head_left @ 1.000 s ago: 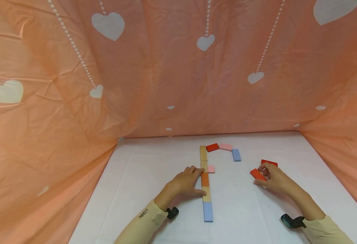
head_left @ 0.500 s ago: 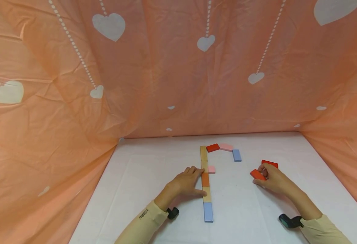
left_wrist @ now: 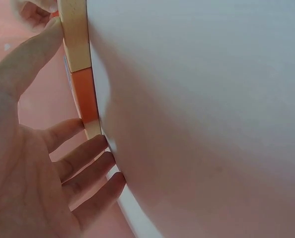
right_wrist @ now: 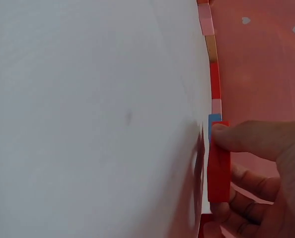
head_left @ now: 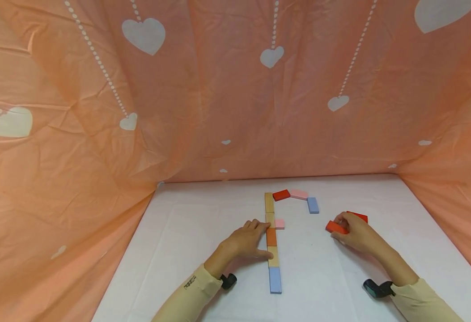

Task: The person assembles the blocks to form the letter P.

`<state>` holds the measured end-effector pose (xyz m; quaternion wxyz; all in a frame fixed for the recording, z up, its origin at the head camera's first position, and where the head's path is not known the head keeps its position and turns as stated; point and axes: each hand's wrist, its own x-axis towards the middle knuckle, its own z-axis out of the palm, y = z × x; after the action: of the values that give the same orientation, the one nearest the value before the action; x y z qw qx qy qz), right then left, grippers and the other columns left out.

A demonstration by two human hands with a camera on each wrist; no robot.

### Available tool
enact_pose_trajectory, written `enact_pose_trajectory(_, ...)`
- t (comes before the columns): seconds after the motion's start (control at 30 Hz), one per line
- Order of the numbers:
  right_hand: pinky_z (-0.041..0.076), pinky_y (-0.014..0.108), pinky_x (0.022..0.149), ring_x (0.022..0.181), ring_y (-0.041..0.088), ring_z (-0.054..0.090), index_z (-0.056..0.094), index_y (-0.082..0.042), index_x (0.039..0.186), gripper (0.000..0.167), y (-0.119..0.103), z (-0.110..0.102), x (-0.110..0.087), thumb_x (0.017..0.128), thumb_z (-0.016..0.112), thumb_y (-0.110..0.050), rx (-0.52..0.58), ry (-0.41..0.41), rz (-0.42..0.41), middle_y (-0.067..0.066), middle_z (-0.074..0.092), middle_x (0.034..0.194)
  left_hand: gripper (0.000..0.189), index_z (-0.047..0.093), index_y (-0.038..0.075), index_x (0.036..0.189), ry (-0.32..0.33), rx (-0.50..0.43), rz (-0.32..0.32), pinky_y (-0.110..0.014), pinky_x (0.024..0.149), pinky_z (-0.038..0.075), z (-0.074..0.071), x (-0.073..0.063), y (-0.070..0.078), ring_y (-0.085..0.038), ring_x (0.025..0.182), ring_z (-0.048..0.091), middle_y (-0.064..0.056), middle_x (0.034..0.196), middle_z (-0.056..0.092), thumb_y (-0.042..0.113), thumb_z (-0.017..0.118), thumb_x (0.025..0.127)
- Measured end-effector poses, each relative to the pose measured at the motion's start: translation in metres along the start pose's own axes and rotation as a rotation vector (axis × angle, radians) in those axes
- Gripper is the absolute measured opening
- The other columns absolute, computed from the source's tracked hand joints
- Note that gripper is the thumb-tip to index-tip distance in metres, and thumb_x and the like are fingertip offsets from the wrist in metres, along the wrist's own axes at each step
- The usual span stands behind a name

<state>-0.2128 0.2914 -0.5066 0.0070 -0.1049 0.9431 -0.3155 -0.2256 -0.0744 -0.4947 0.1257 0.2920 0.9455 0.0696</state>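
Note:
A straight column of flat wooden blocks stands mid-table in the head view: plain ones point(head_left: 269, 202), an orange block point(head_left: 271, 237) and a blue block point(head_left: 275, 280) at the near end. My left hand point(head_left: 245, 241) lies along its left side, thumb and a fingertip touching plain blocks. In the left wrist view its fingers point(left_wrist: 90, 196) are nearly straight. My right hand point(head_left: 362, 235) pinches a red block point(right_wrist: 219, 171) between thumb and fingers, low over the table. Another red block point(head_left: 362, 218) lies just behind that hand, partly covered.
From the column's far end curve a red block point(head_left: 281, 195), a pink block point(head_left: 299, 194) and a second blue block point(head_left: 313, 205). A small pink block point(head_left: 279, 224) touches the column's right side. An orange heart-print cloth point(head_left: 235, 112) hangs around the white table point(head_left: 179, 250).
My right hand has shifted slightly left with the red block, which has turned to lie more crosswise. The left hand and the laid blocks have stayed put.

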Motion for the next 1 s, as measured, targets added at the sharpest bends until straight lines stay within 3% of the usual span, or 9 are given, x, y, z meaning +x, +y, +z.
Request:
enact_pose_trajectory(0.6,0.053,0.031,0.079,0.097,0.022,0.056,0.069,-0.006,0.12,0.039,-0.024,0.015,0.032,0.09,0.089,-0.02,0.026,-0.078,-0.116,0.003,0.062,0.102,0.098,0.041,0.017,0.165,0.002,-0.008,-0.01,-0.037,0.112,0.05,-0.001,0.0,0.002,-0.021,0.132,0.051,-0.006,0.148,0.054,0.063,0.082,0.088)
enact_pose_trajectory(1.0,0.054,0.038,0.087,0.099,0.02,0.056,0.07,-0.012,0.117,0.035,-0.037,0.025,0.054,0.089,0.09,-0.02,-0.02,-0.141,-0.241,-0.002,0.062,0.102,0.098,0.041,0.017,0.165,0.004,-0.003,-0.008,-0.037,0.112,0.05,-0.001,-0.001,0.001,-0.021,0.132,0.052,-0.006,0.149,0.054,0.064,0.08,0.089)
